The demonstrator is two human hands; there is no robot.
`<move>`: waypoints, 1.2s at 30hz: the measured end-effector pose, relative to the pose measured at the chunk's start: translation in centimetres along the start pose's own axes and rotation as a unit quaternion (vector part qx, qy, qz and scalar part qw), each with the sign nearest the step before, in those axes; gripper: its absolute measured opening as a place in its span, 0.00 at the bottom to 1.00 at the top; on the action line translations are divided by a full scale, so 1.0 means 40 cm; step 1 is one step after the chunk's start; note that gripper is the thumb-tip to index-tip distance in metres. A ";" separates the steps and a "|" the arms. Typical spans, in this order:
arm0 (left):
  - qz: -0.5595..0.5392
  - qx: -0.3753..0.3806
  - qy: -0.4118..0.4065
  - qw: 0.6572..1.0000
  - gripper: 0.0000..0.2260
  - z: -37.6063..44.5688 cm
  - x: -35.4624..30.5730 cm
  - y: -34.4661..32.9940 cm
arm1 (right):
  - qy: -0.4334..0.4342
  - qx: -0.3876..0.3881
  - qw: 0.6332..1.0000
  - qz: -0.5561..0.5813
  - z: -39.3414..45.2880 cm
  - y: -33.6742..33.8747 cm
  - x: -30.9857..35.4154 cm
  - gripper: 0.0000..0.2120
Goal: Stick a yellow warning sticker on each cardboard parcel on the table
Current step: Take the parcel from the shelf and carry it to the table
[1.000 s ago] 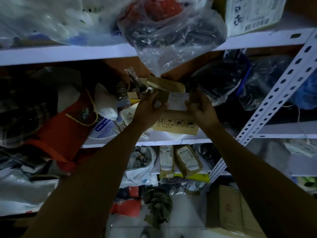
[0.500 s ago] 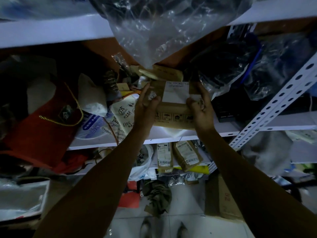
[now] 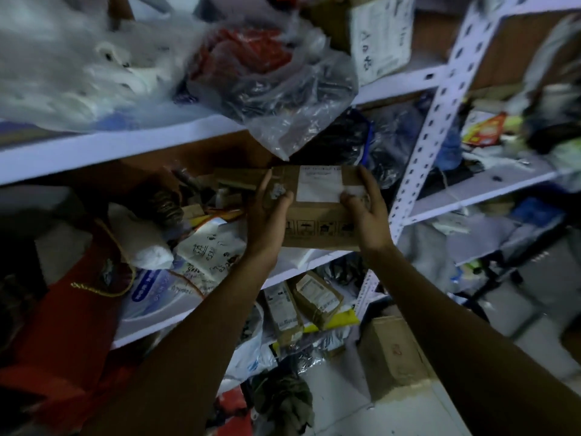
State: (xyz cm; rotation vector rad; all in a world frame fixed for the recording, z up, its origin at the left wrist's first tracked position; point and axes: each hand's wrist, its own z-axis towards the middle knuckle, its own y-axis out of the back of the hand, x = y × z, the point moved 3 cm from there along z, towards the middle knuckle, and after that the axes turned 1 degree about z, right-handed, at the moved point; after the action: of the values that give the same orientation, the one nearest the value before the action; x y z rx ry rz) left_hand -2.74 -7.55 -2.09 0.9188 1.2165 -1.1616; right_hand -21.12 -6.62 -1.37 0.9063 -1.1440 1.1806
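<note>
A brown cardboard parcel (image 3: 317, 212) with a white shipping label on top and handling symbols on its front sits at the front edge of the middle shelf (image 3: 301, 261). My left hand (image 3: 267, 212) grips its left end, thumb on top. My right hand (image 3: 366, 212) grips its right end, thumb over the label's corner. No yellow sticker is visible in this dim, blurred view.
A clear plastic bag (image 3: 283, 89) hangs from the upper shelf just above the parcel. Bags, a red cloth bag (image 3: 72, 309) and written-on packets crowd the shelf to the left. Perforated white post (image 3: 430, 127) on the right. Small parcels (image 3: 301, 306) lie below; a cardboard box (image 3: 393, 354) stands on the floor.
Both hands have closed on the parcel's two ends and drawn it forward to the shelf's edge. The camera has tilted and turned right.
</note>
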 end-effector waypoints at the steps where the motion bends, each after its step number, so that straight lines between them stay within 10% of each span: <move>1: -0.004 0.018 0.000 1.000 0.25 -0.009 -0.005 -0.012 | 0.006 -0.022 1.000 -0.010 -0.024 0.017 0.012 0.30; 13: -0.069 0.286 -0.005 0.956 0.29 -0.266 -0.079 -0.358 | 0.007 -0.321 0.945 -0.061 -0.403 0.366 0.147 0.30; 28: -0.096 0.578 0.011 0.810 0.26 -1.136 -0.176 -0.868 | 0.033 -0.611 0.784 -0.103 -1.192 0.918 0.336 0.28; 36: -0.084 0.730 0.049 0.676 0.21 -1.648 -0.181 -0.996 | 0.014 -0.725 0.674 -0.144 -1.638 1.081 0.388 0.29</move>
State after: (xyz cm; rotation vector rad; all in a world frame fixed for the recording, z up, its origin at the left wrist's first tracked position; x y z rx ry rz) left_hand -55.18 49.35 -2.47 2.0464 0.1550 -2.2848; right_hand -51.43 67.44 -1.88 -0.2223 -1.3822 -0.2051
